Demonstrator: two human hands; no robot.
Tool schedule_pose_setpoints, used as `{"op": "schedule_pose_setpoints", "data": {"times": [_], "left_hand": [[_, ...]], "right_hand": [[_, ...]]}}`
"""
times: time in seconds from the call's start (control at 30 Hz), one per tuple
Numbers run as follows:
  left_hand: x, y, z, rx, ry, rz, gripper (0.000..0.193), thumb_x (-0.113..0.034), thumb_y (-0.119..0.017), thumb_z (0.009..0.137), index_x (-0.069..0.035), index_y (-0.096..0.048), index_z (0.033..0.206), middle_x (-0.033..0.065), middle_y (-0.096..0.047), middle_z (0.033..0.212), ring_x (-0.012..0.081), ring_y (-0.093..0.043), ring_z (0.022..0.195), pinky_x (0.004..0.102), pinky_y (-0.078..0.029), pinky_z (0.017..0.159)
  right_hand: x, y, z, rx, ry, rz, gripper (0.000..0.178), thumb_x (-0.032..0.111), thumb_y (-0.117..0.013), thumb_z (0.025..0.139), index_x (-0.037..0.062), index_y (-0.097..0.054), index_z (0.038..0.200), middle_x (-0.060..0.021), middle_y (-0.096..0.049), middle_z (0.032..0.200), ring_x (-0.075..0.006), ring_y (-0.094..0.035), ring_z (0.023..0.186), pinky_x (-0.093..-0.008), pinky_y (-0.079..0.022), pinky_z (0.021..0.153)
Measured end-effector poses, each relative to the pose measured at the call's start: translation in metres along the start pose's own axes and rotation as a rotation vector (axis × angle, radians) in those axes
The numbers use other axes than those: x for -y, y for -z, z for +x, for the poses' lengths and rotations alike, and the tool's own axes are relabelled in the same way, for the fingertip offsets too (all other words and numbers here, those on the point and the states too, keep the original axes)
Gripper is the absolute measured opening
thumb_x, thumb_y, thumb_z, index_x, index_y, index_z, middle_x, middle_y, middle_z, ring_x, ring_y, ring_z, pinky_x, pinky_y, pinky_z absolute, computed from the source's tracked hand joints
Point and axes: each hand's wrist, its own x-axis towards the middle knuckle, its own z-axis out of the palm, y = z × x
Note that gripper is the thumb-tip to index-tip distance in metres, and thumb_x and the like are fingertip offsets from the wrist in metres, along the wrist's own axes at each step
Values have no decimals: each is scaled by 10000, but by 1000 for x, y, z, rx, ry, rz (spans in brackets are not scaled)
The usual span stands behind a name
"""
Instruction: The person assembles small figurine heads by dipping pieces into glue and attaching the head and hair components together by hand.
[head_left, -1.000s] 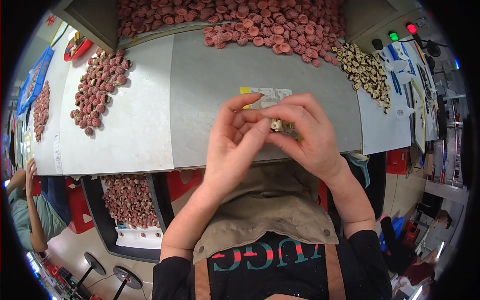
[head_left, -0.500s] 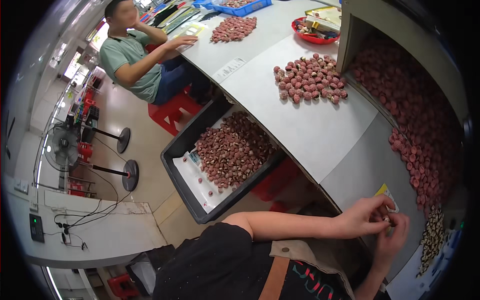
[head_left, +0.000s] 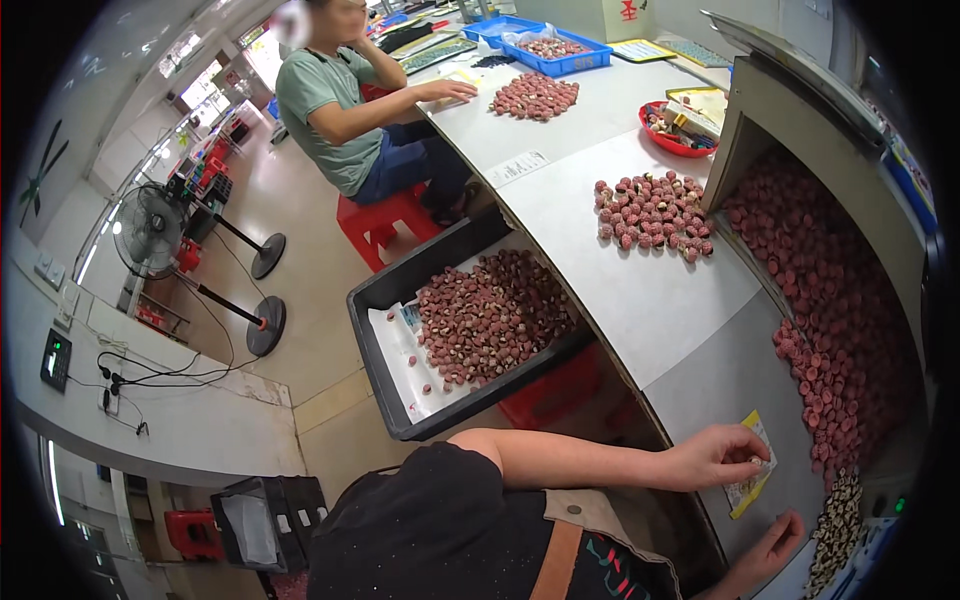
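My left hand point(head_left: 722, 458) is closed in a pinch on a small pale piece point(head_left: 757, 462), whose kind is too small to make out. It is over a yellow-edged card point(head_left: 750, 495) on the grey worktop. Nearer to me, my right hand point(head_left: 778, 548) is apart from the left, its fingers loosely bent, with nothing visible in them. Close by on its right lies a strip of small black-and-cream pieces point(head_left: 838, 515). Beyond these, hollow pink cup-shaped pieces point(head_left: 822, 400) spill from a beige bin point(head_left: 745, 130).
Pink bumpy balls point(head_left: 655, 215) lie on the white table, near a red basket point(head_left: 690, 150) of odds and ends. Left of the table edge stands a black crate point(head_left: 375, 370) of similar balls. A seated person point(head_left: 340, 120) rests a hand on the far table. Fans point(head_left: 150, 230) stand on the floor.
My hands have come apart: the right has drawn back toward the black-and-cream pieces, while the left keeps the small piece over the card. The whole view has shifted.
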Motion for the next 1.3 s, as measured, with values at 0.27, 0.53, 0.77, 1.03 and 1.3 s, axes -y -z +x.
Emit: {"op": "schedule_pose_setpoints", "data": {"times": [0.27,0.53,0.77,1.03,1.3], "left_hand": [[-46,-39,-64,13,4,56,236,-134,-584,881,19,-557,1058,52,-546,983,97,-550,863,244,-476,747],[-71,-74,-99,19,-18,110,233,-138,-584,884,17,-560,1057,56,-549,987,101,-556,856,242,-479,740],[-69,-77,-94,38,-7,152,223,-127,-577,885,22,-557,1051,60,-552,989,102,-565,878,241,-489,754],[-67,-72,-89,35,-9,138,216,-108,-578,878,26,-554,1046,64,-556,985,106,-575,887,243,-497,762],[-58,-68,-86,-22,-113,159,196,-104,-592,862,22,-566,1010,60,-590,884,88,-570,777,232,-482,682]], "right_hand": [[79,53,-51,32,-35,-107,303,213,-568,905,-74,-591,997,-208,-617,895,-297,-575,756,-357,-477,705],[118,95,-77,17,-39,-104,331,251,-582,895,-63,-595,1000,-200,-625,888,-296,-583,770,-349,-475,700],[117,98,-73,86,-117,-94,350,275,-577,895,-56,-598,1009,-201,-623,877,-283,-584,779,-353,-468,720],[50,84,-66,156,-79,168,203,178,-503,950,-17,-506,1006,-55,-514,932,-134,-473,872,-247,-392,804],[53,75,-67,143,-105,208,204,184,-500,952,-14,-506,1005,-52,-512,935,-133,-473,875,-245,-391,814]]}}
